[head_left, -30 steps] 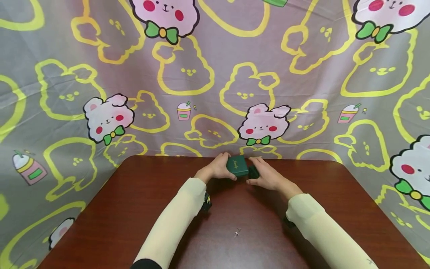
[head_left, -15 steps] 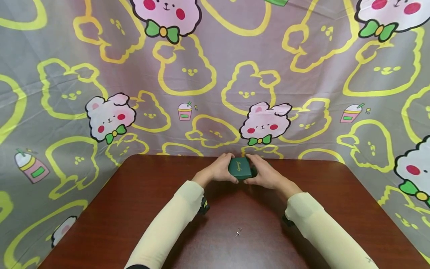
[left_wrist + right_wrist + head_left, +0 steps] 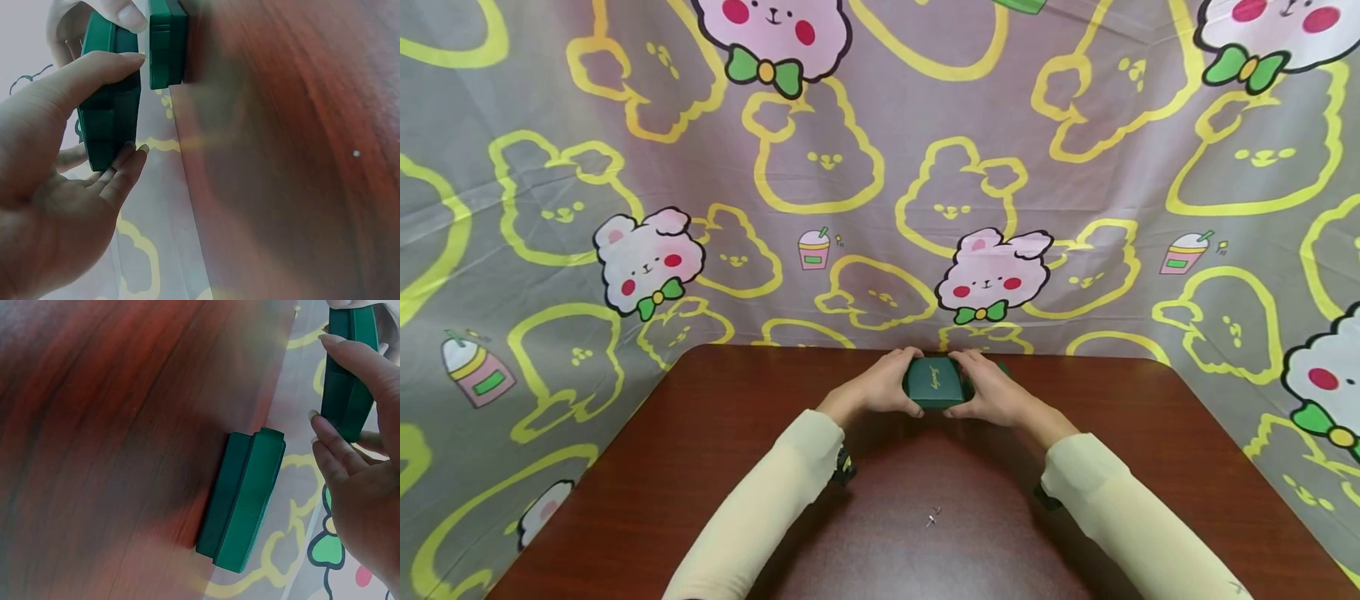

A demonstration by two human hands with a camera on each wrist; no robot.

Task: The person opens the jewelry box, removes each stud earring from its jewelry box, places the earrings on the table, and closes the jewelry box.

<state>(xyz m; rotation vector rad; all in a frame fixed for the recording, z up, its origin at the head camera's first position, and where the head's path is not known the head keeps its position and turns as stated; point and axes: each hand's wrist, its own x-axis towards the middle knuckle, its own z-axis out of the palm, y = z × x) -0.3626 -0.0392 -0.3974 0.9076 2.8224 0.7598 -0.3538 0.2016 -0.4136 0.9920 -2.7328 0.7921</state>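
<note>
Both hands hold a small dark green box (image 3: 935, 385) with gold lettering on top, near the table's far edge. My left hand (image 3: 886, 383) grips its left side, with thumb at the near edge and fingers along the far side. My right hand (image 3: 988, 387) grips the right side in the same way. In the wrist views the held box (image 3: 112, 103) stands off the tabletop. A second green box (image 3: 244, 500) lies on the table beside the right hand; only a sliver shows past that hand in the head view.
Two tiny metallic pieces (image 3: 932, 518) lie on the brown wooden table (image 3: 760, 433), nearer the person. A grey curtain (image 3: 850, 167) with cartoon rabbits hangs behind the table and around its sides.
My right hand has moved from the dark green thing beside it onto the lettered box, which both hands now hold. The box has shifted slightly nearer the person.
</note>
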